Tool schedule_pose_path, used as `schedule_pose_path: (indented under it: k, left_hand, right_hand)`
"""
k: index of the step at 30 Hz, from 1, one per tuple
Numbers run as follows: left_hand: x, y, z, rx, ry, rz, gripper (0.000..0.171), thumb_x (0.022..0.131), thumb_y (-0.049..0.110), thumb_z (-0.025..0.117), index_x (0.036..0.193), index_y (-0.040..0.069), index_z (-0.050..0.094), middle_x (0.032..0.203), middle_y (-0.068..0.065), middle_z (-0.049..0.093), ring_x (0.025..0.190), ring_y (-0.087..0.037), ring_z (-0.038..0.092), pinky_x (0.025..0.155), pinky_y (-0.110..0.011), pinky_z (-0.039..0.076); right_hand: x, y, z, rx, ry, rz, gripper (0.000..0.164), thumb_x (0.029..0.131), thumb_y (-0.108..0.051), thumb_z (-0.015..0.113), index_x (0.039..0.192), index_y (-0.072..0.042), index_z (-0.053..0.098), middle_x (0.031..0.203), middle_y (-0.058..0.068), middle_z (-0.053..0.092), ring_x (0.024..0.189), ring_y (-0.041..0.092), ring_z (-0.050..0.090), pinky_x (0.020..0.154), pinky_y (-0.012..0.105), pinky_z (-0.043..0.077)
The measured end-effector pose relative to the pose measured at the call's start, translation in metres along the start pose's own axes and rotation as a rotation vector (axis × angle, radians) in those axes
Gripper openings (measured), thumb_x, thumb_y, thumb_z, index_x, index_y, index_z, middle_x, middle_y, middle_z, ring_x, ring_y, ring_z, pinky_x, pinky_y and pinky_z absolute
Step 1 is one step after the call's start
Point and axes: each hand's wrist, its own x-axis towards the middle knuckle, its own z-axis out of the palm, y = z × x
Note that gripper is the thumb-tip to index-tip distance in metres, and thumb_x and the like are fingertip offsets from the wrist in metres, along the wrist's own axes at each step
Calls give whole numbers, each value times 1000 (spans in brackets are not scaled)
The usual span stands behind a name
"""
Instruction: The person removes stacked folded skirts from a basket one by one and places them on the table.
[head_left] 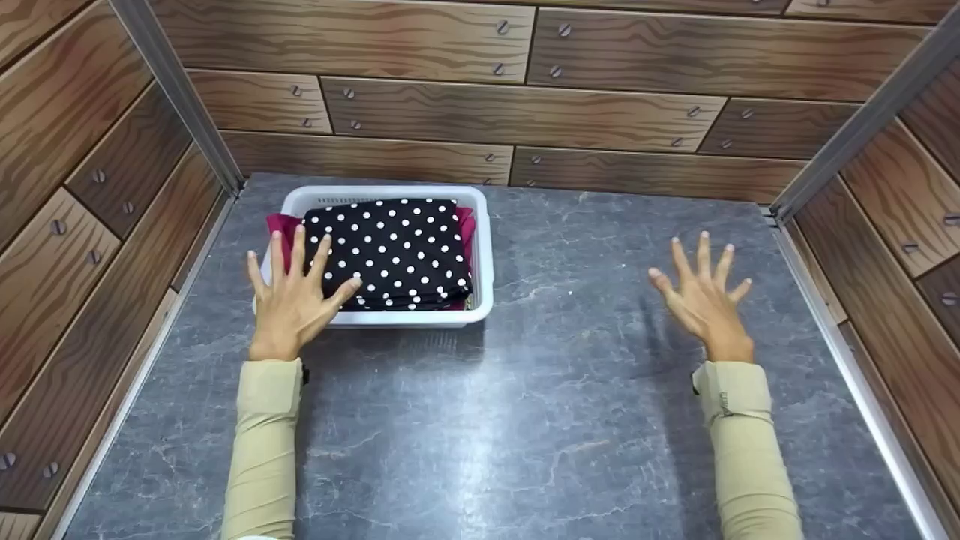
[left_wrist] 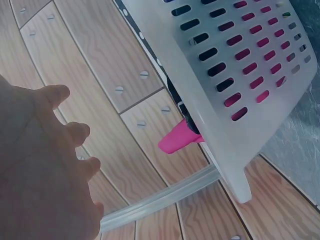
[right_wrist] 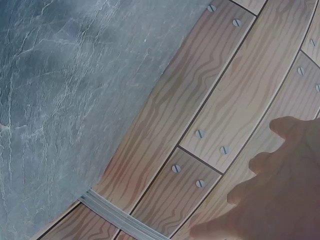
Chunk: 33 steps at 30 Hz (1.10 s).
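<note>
A white plastic basket with slotted walls stands at the back left of the grey surface. Folded black cloth with white polka dots lies on top inside it. Crimson cloth shows around the dotted one and pokes over the basket's left rim; in the left wrist view this pink corner sticks out past the edge. My left hand, fingers spread, overlaps the basket's front left corner in the head view, and the left wrist view shows a gap between them. Far to the right, my right hand hovers with spread fingers, holding nothing.
Wood-plank patterned walls enclose the grey marbled surface at the back and both sides. Metal strips run along the side edges, and metal posts mark the back corners.
</note>
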Motion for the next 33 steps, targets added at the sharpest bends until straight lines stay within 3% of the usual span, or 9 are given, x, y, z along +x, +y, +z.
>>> schedule_pose_path:
  k: [4, 7, 10, 14, 17, 21, 33]
  left_hand:
    - [2, -1, -3, 26, -12, 3, 93, 94, 73, 44, 161, 12, 28, 167, -23, 10, 151, -47, 1, 113, -67, -13]
    - [3, 0, -5, 55, -4, 14, 86, 94, 67, 51, 157, 10, 38, 161, -26, 27, 146, -50, 22, 112, -74, 7]
    - [6, 1, -7, 75, 64, 44, 69, 97, 52, 58, 146, 5, 52, 148, -27, 47, 131, -51, 46, 103, -75, 30]
    - [11, 1, -8, 76, 179, 80, 48, 98, 36, 64, 130, 0, 64, 128, -25, 64, 110, -49, 61, 87, -68, 45]
    - [13, 0, -8, 72, 217, 87, 42, 98, 32, 64, 124, 0, 68, 121, -24, 67, 103, -49, 63, 81, -66, 47]
    - [18, -1, -8, 70, 214, 92, 39, 99, 31, 63, 121, -1, 68, 117, -26, 68, 98, -51, 64, 78, -66, 49]
    - [37, -13, -12, 64, 214, 190, 32, 99, 23, 62, 117, -2, 69, 106, -26, 70, 89, -48, 66, 74, -62, 52]
  right_hand:
    - [2, -5, 0, 4, 22, -31, 81, 104, -63, 27, 161, -6, 20, 165, 27, -6, 144, 55, -17, 100, 85, -7]
    - [3, -9, 3, 32, 187, -136, 64, 106, -48, 46, 149, -1, 48, 158, 27, 32, 144, 54, 23, 107, 77, 19]
    - [7, -18, 5, 83, 395, -271, 36, 99, -25, 65, 121, 4, 70, 125, 25, 66, 110, 47, 62, 93, 64, 45]
    - [21, -37, 6, 156, 511, -392, 19, 91, -12, 75, 101, 4, 77, 95, 20, 75, 80, 40, 69, 77, 56, 51]
    - [35, -59, 9, 215, 517, -462, 15, 89, -8, 76, 96, 5, 77, 89, 18, 75, 79, 36, 71, 76, 51, 53]
    - [51, -90, 17, 306, 478, -519, 12, 90, -5, 75, 94, 6, 76, 88, 17, 75, 76, 33, 72, 71, 47, 58]
    - [81, -152, 46, 518, 314, -502, 13, 93, -2, 68, 99, 8, 75, 93, 21, 74, 82, 37, 71, 77, 50, 58]
